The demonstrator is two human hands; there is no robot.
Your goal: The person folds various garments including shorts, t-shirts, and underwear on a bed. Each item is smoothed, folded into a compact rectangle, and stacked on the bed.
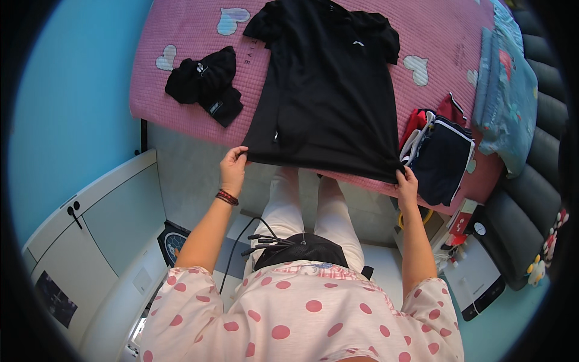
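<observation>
A black short-sleeved T-shirt [330,95] lies spread on the pink quilted bed cover [429,36], its collar at the far side and a small white logo on the chest. My left hand [233,169] pinches the left corner of its hem between thumb and fingers. At the opposite corner, my right hand [407,185] grips the hem the same way. Between both hands the hem is drawn out nearly straight, slightly past the bed's near edge.
Left of the shirt lies a crumpled black garment [206,83]. On the right are folded clothes [438,154], a folded blue bedding piece [509,99] and a dark padded headboard [543,140]. A white cabinet [122,212] stands at left. Black cables [267,240] hang from a waist bag [301,253].
</observation>
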